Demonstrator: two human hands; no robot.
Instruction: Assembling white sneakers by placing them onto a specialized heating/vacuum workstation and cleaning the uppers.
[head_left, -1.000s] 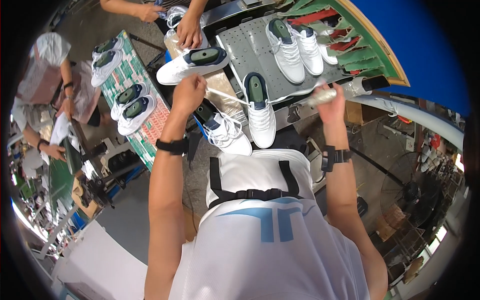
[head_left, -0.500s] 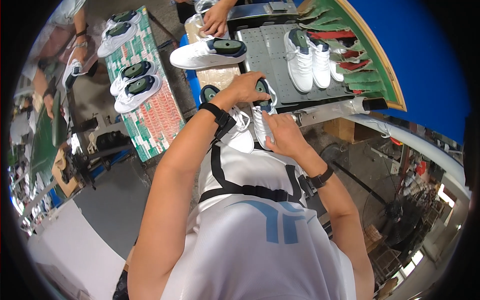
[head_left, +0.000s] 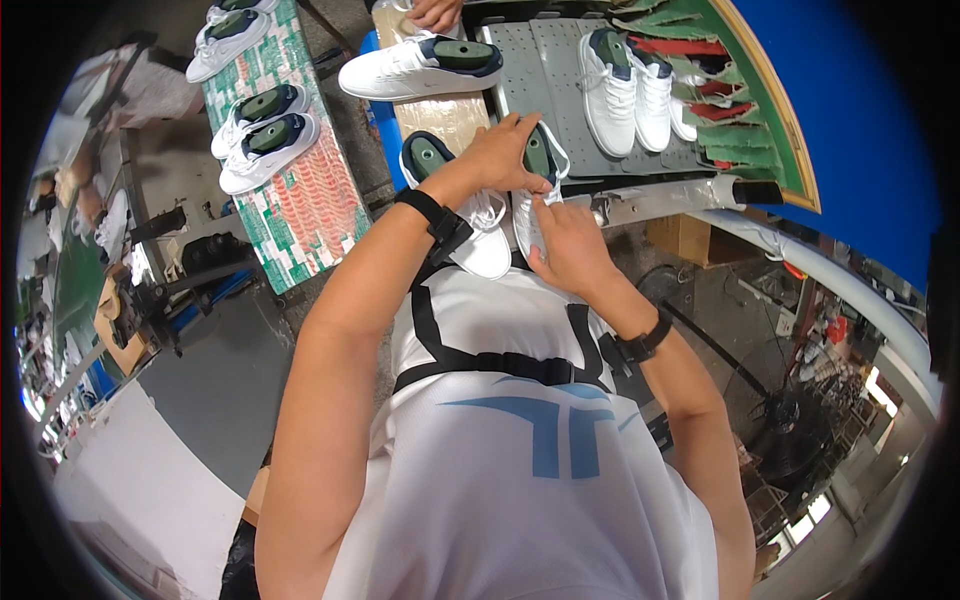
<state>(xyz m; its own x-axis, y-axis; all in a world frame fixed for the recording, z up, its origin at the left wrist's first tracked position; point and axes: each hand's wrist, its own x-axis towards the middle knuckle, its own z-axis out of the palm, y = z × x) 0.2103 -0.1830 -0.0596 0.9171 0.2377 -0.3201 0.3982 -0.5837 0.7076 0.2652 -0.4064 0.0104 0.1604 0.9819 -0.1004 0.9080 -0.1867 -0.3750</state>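
A white sneaker (head_left: 527, 228) with a dark green shoe last in its opening stands close to my body, toe toward me. Around its ankle opening is my left hand (head_left: 500, 157), fingers at the collar and thumb at the tongue. My right hand (head_left: 575, 250) closes on the upper over the laces, its fingertips close to my left thumb. To the left stands another white sneaker (head_left: 484, 252), also with a last inside and its laces loose; my left wrist partly covers it. Beyond my hands a white sneaker (head_left: 400, 72) lies sideways across a tape-wrapped board.
Several white sneakers (head_left: 608, 110) stand on a grey perforated conveyor (head_left: 550, 70) before a green strip curtain (head_left: 740, 130). At left, a taped green-and-red board (head_left: 300, 220) carries more sneakers. Another person's hand (head_left: 435, 14) rests behind the sideways sneaker. A metal rail (head_left: 660, 203) runs at right.
My left thumb has come down toward the tongue, nearer my right fingertips. The view has shifted slightly. At far left, another person's hands with a shoe are no longer seen there.
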